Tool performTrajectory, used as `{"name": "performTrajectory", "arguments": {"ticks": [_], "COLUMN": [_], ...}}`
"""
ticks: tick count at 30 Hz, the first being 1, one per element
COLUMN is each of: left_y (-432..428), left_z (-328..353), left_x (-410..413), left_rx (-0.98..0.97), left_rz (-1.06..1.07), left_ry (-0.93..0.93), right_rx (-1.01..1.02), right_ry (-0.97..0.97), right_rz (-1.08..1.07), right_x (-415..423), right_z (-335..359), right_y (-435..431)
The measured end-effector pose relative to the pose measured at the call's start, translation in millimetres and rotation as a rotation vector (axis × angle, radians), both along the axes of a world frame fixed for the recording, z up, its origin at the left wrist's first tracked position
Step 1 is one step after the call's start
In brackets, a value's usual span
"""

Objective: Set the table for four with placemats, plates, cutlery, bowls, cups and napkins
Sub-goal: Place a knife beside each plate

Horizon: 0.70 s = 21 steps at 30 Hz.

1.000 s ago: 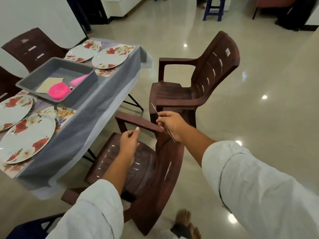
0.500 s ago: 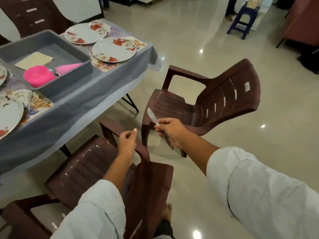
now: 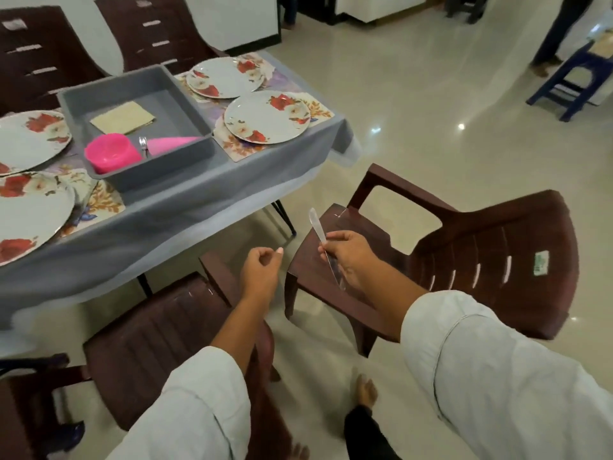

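Note:
My right hand grips a metal table knife, handle end pointing up, over the seat of a brown chair. My left hand hangs beside it with fingers loosely curled and nothing in it. On the grey-clothed table lie several floral plates on floral placemats. A grey tray in the middle holds a pink bowl, a pink cup lying on its side, a fork and a beige napkin.
Two brown plastic chairs stand on my side, one under my right hand, one under my left arm. More chairs line the table's far side. A blue stool and a person's legs are at the back right.
The view has swung left, bringing more of the table into frame. My right hand still holds the knife, now turned more upright. My left hand stays curled beside it.

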<state>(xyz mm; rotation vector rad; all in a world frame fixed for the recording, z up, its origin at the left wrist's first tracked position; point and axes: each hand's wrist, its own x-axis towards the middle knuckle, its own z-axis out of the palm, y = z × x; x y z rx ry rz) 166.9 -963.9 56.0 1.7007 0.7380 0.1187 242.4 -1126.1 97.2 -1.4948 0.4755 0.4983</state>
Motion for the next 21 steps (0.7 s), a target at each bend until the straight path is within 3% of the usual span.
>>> {"name": "performTrajectory", "arguments": {"ticks": [8, 16, 21], "left_y": [-47, -72, -56], "left_z": [29, 72, 65], "left_x": [85, 172, 233], "left_rx": [0.131, 0.249, 0.314], "left_rz": [0.061, 0.017, -0.044], "left_ry": [0.015, 0.0, 0.005], "right_rx": [0.003, 0.091, 0.038], "right_ry": [0.001, -0.081, -0.057], "right_rz": [0.141, 0.143, 0.111], "right_x": [119, 212, 274], "right_z": [11, 34, 25], "right_y": [-44, -59, -55]}}
